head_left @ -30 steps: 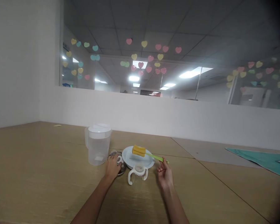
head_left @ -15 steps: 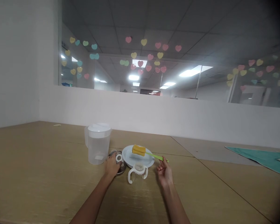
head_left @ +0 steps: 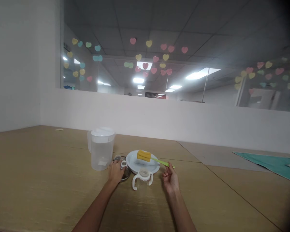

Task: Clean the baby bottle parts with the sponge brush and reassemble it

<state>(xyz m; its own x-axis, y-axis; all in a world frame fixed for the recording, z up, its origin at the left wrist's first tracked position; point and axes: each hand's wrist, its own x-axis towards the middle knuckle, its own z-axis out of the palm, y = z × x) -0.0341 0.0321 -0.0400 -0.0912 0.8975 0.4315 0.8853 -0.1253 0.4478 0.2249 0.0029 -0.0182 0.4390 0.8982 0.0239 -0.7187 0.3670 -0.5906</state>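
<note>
My right hand [head_left: 171,180] pinches the end of the green handle of a sponge bottle brush [head_left: 144,156]. The brush's yellow sponge head lies on a pale blue plate [head_left: 129,161]. My left hand [head_left: 115,172] is at a small metal bowl [head_left: 128,175], its fingers closed on a white bottle collar ring [head_left: 123,164]. A clear round piece shows in the bowl beyond my fingers; the rest is covered by my hand. Upright in front of the plate stands a clear baby bottle [head_left: 143,179] with two white handles and an uncovered mouth.
A translucent lidded pitcher [head_left: 101,151] stands just left of the bowl. At the far right lies a teal cloth [head_left: 270,162]. A small pale object [head_left: 59,129] is near the wall at the back left.
My left hand has shifted slightly along with the white ring, uncovering a bit more of the clear piece in the bowl. The right hand and brush stay in place.
</note>
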